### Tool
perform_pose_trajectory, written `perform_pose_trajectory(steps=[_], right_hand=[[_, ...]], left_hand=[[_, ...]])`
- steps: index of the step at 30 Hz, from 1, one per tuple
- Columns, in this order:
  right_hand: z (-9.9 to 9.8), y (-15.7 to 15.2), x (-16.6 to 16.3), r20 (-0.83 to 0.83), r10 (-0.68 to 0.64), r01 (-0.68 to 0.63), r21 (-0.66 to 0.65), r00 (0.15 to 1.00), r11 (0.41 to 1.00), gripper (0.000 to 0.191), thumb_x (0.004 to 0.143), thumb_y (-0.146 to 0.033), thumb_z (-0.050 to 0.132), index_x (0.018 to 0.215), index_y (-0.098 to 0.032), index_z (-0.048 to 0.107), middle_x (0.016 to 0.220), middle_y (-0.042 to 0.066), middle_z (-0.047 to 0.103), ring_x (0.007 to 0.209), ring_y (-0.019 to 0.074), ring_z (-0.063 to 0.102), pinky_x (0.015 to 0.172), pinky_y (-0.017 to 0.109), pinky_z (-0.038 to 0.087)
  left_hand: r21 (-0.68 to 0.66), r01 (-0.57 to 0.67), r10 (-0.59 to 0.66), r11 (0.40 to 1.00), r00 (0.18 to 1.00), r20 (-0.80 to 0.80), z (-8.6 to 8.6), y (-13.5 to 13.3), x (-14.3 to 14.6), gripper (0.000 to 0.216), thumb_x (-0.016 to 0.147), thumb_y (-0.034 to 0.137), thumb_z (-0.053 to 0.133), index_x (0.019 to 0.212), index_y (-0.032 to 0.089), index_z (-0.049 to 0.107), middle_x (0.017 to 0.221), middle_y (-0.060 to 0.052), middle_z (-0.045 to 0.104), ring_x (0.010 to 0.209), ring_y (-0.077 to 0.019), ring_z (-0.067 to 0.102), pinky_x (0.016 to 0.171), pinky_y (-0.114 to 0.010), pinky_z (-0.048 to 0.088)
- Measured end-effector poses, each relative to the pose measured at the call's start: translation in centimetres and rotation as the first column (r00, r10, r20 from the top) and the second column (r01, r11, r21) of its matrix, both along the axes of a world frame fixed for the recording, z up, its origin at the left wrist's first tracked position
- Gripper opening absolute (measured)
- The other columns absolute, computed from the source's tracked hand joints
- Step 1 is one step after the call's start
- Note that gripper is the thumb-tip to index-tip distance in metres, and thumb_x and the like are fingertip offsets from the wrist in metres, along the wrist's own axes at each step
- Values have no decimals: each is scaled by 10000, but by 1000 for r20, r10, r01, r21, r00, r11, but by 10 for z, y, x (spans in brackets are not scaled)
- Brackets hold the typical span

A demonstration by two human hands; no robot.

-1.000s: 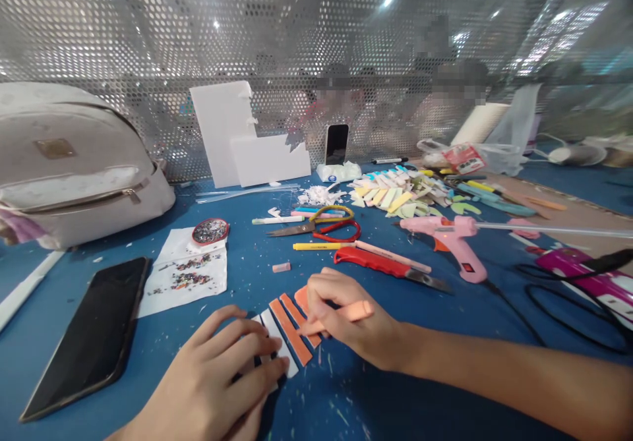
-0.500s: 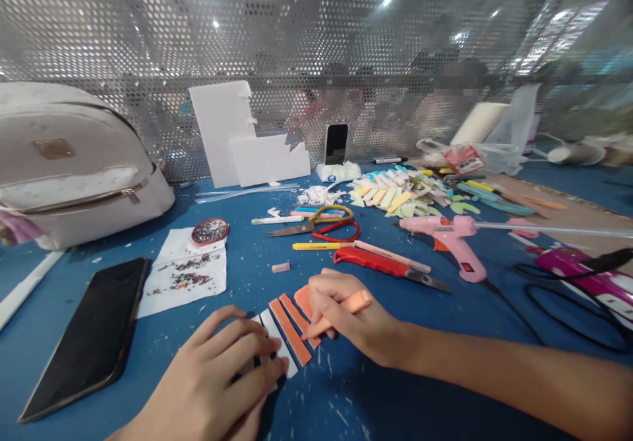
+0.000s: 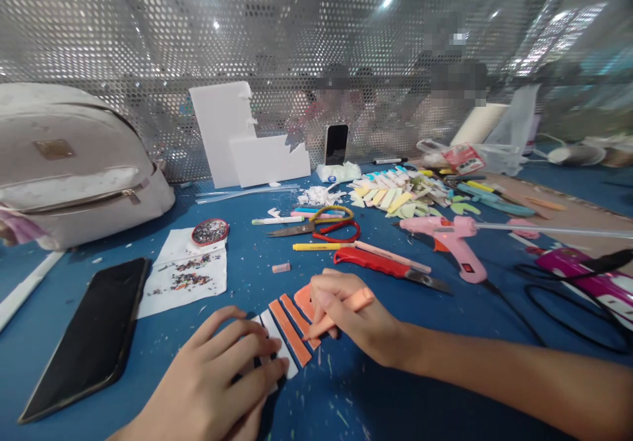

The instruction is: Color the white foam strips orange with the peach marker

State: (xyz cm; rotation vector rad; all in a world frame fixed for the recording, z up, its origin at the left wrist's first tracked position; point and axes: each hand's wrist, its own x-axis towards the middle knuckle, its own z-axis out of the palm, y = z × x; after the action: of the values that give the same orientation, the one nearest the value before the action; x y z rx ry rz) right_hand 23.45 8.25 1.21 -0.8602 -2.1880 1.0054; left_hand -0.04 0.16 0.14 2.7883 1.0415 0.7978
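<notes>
My left hand lies flat on a white foam piece near the front edge, fingers spread and pressing it down. That piece carries orange stripes on its right part. My right hand is closed round an orange marker, its tip resting on the striped area. Both hands sit close together on the blue table.
A black phone lies at the left, beside paper with glitter. Behind the hands: a red knife, scissors, pens, a pink glue gun, foam scraps. A beige bag stands far left, white foam boards against the mesh wall.
The orange marker has tilted more upright in my right hand and its tip has shifted slightly. My left hand has stayed put.
</notes>
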Motion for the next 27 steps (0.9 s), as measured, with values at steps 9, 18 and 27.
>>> perform_pose_trajectory(steps=[9,18,27], right_hand=[[-1,1,0,-61,15,-15,-11,998,1000,409,992,-373,363,620,-203,385,539,-29,505,536,133,476,625,304,362],[14,23,-20,-13,45,-45,48,999,998,324,975,-317,463,679,-197,409,619,-38,506,605,123,536,607,242,369],[10,15,-18,36,94,-93,-51,995,994,363,997,-323,441,666,-200,357,552,-60,456,588,129,638,590,227,363]], left_hand=[[44,-6,4,999,999,50,-4,2,3,307,934,105,404,1048,202,673,1016,-7,699,1007,-149,622,1058,-355,372],[186,4,-28,983,992,127,-18,7,6,305,938,140,379,989,199,674,910,-27,693,895,-156,637,936,-353,457],[157,24,-46,987,990,137,-15,5,4,304,911,116,392,1013,194,668,923,-28,691,907,-157,623,949,-362,447]])
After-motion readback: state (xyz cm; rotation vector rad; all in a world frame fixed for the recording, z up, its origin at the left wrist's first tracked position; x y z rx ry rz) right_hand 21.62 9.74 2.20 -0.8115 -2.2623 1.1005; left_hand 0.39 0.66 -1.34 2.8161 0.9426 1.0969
